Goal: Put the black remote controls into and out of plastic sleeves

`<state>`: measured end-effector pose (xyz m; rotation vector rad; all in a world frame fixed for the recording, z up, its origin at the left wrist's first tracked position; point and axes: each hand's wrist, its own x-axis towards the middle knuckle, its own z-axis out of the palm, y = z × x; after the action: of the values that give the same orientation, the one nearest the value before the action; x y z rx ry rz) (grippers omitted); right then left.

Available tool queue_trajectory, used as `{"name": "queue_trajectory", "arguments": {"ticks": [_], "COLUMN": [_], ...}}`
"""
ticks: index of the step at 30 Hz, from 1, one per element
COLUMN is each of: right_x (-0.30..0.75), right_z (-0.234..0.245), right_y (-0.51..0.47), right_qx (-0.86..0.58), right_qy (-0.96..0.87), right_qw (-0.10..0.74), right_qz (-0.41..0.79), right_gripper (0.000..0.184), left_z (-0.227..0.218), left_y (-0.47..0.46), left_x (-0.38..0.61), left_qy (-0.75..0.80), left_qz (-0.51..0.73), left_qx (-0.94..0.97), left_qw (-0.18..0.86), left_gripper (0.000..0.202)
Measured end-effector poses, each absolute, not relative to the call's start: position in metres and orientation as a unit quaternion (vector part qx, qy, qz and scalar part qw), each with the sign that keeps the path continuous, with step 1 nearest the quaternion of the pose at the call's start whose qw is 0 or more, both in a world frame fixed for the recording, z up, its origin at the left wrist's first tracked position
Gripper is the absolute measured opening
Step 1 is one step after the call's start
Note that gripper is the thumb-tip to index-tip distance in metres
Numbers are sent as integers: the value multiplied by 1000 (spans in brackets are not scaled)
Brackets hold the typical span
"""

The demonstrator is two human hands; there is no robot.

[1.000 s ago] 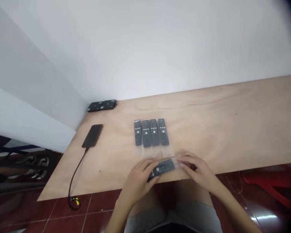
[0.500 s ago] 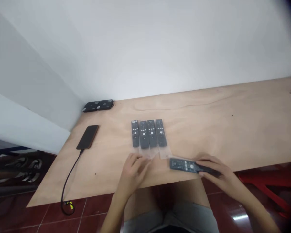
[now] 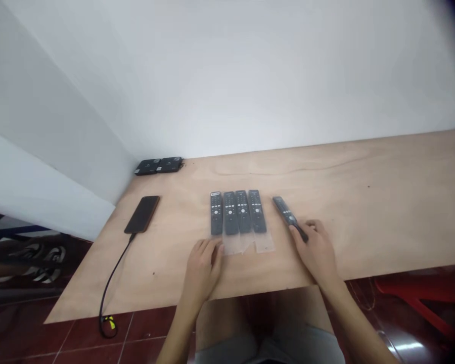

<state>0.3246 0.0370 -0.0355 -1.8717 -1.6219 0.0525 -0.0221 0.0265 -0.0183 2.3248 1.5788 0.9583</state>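
Observation:
Several black remote controls (image 3: 231,213) lie side by side, upright to my view, with clear plastic sleeves (image 3: 264,243) sticking out below them. The leftmost remote control (image 3: 216,213) has a white label at its top. My left hand (image 3: 202,263) rests on the table, thumb apart from the fingers, by the lower ends of the sleeves; nothing shows in it. To the right of the row, my right hand (image 3: 318,248) grips the lower end of another black remote control (image 3: 288,214), which slants up and left. My fingers hide part of that end.
At the left a phone (image 3: 142,214) lies with a black cable (image 3: 111,275) running over the table's front edge. Two flat black boxes (image 3: 170,165) sit in the back left corner by the wall. A red stool (image 3: 413,298) stands below at the right.
My right hand has brought its remote control forward, away from me, and turned it from nearly level to slanting. My left hand has drawn slightly left, with its fingers lower on the table.

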Motion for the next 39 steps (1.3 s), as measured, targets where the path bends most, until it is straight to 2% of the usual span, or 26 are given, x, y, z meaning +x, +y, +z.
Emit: {"name": "queue_trajectory", "arguments": {"ticks": [3,6,8,11,13,19,21,23,27,30,35,39], "right_x": [301,291,294,304,309,305,301,300,303,306,307,309], "right_z": [-31,-31,-32,-36,-39,-40,-38,-38,-42,-47,-49,-47], "right_y": [52,52,45,29,19,9,11,12,10,8,10,11], "right_qx": [-703,-663,-629,-586,-572,-604,-606,-600,-594,-602,-613,-634], "right_qy": [-638,-658,-671,-710,-738,-765,-768,-769,-756,-735,-712,-680], "right_qw": [312,347,371,368,344,220,204,217,274,313,343,365], "right_qz": [40,89,127,130,98,36,34,40,21,2,27,47], "right_gripper": [48,52,49,34,32,60,65,62,45,40,24,24], "left_z": [-18,-18,-18,-18,-18,-17,-17,-17,-16,-15,-17,-19], "left_y": [25,23,23,24,24,25,24,24,24,24,24,25], "left_x": [-22,-21,-20,-20,-19,-19,-19,-19,-19,-19,-20,-21], "left_qy": [535,534,534,532,528,527,525,523,514,512,509,506], "left_qz": [295,270,258,246,245,261,271,275,279,290,295,300], "left_qx": [788,798,802,806,808,804,802,802,806,804,805,805], "left_qw": [77,72,74,83,87,90,91,92,87,78,75,78], "left_gripper": [22,32,35,26,21,17,17,17,16,15,14,14]}}
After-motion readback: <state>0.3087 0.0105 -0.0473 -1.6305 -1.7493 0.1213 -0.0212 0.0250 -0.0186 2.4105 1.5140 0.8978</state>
